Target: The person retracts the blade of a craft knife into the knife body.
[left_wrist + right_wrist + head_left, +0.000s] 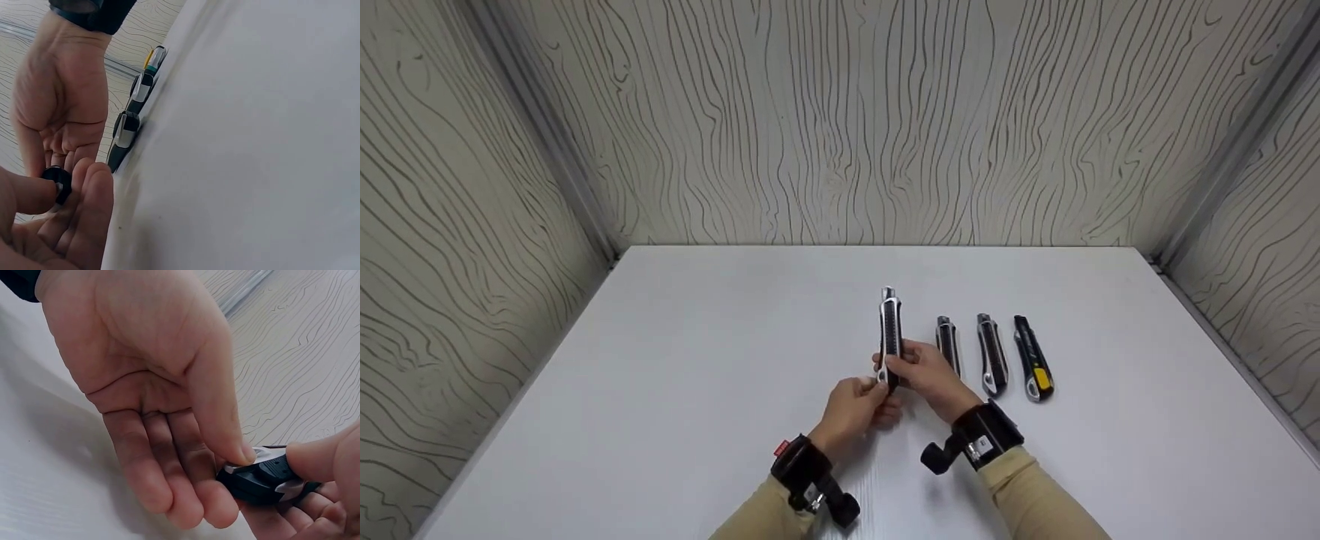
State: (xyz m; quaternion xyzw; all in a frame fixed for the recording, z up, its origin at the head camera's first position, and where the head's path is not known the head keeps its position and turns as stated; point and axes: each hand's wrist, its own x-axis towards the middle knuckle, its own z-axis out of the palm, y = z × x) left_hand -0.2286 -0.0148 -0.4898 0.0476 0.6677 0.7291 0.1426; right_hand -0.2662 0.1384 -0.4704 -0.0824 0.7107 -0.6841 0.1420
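In the head view, a silver-and-black snap-off utility knife [891, 326] is held up over the table, its metal tip pointing away. My left hand [851, 411] pinches its near end between thumb and fingers. Higher on the handle, my right hand [936, 381] grips it with the thumb in front. The right wrist view shows the right thumb pressing on the silver edge of the knife [256, 481], beside the black slider, with the left thumb at the other end. From the left wrist, only the dark butt of the knife [58, 181] shows between the fingers.
Three more utility knives lie side by side on the white table [675, 375], right of the hands: a silver-and-black one [948, 339] partly hidden by the right hand, another like it [992, 356], and a black one with a yellow slider [1033, 358]. Wood-patterned panels [840, 120] enclose the table.
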